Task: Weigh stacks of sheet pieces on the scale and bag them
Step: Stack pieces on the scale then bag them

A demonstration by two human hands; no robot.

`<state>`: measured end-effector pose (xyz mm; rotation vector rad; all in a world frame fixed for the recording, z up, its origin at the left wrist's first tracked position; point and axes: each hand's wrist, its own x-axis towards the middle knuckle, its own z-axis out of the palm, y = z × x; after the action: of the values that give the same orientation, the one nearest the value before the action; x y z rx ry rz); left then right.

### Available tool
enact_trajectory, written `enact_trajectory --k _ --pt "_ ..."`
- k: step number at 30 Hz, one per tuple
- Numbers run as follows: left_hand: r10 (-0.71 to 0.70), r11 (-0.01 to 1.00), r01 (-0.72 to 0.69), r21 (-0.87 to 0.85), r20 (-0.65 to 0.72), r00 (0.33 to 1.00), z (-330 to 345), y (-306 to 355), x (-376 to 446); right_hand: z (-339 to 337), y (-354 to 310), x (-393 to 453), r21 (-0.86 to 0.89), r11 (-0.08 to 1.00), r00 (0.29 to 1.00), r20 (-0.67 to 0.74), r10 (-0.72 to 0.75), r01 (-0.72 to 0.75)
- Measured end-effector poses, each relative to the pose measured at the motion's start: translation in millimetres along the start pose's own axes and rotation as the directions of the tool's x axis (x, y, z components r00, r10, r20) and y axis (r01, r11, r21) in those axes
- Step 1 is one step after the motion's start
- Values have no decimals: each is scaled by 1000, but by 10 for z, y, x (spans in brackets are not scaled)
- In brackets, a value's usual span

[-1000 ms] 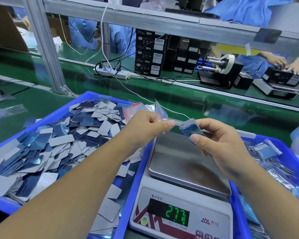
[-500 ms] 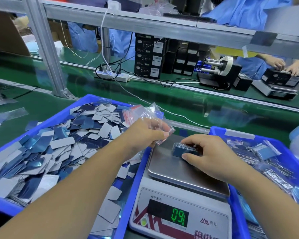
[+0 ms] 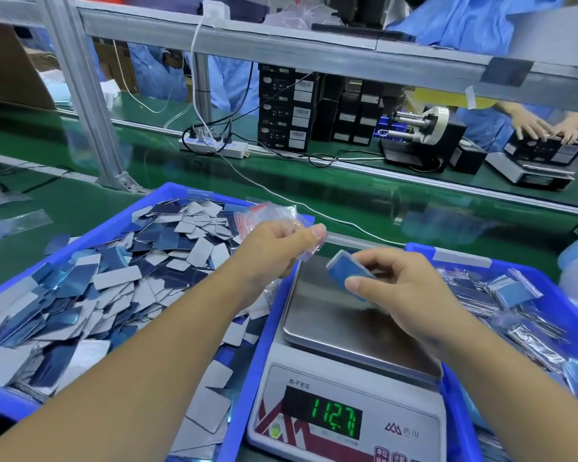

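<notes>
**Weighed stack lifted off the scale, bag waiting**

The right hand [image 3: 411,291] pinches a blue stack of sheet pieces [image 3: 344,271] between thumb and fingers, tilted and just above the steel pan of the scale [image 3: 341,331]; whether its lower edge touches the pan cannot be told. The display [image 3: 336,418] shows 112.7. The left hand [image 3: 274,251] is closed around a small clear bag [image 3: 309,251], held just beside the stack, over the far left corner of the pan. The step looks to be the hand-over from weighing to bagging.

Next, the bag's mouth likely has to be opened with the left fingers while the right hand squares the stack and slides it in edge first, without letting pieces fan out.

Half a second earlier the right hand pressed the stack flat on the pan and the display read about 09; now the stack is raised and tilted, and the reading differs. A second ago both hands held it in the air.

Loose pieces fill the left bin [image 3: 181,191]; filled bags lie in the right bin [image 3: 464,258] on the green table [image 3: 364,201].
</notes>
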<state>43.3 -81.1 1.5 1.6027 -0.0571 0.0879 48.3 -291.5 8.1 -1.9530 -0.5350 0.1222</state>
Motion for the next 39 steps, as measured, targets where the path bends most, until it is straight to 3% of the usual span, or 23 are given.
enact_trajectory --k 2,5,13,18,26,29,34,36,39 --pt "-10 997 13 -75 36 999 19 20 -16 27 -16 -11 201 980 1000 2 6 -7" --pt "11 990 2 -141 90 996 40 16 -27 54 -69 -29 313 949 999 -4 -38 37" --pt "49 991 -19 -134 220 974 101 21 -62 94 -95 -30 300 953 998 -50 -37 50" --pt "63 983 -13 -181 271 961 67 14 -61 106 -114 -23 385 922 995 -98 -9 46" --pt "77 994 -59 -94 203 976 55 15 -56 79 -80 -26 269 963 1000 -18 -14 19" --pt "26 999 -21 -28 200 979 43 3 -59 80 -57 1 302 953 997 -68 29 -7" --pt "4 1000 -13 27 324 946 51 24 -104 60 -82 -21 327 944 997 -54 62 -40" --pt "28 1000 -28 -4 307 951 67 39 -108 59 -78 -18 339 940 997 -65 48 -24" --pt "57 987 -29 -157 178 982 84 51 -87 43 -112 -18 405 913 997 -75 -17 46"
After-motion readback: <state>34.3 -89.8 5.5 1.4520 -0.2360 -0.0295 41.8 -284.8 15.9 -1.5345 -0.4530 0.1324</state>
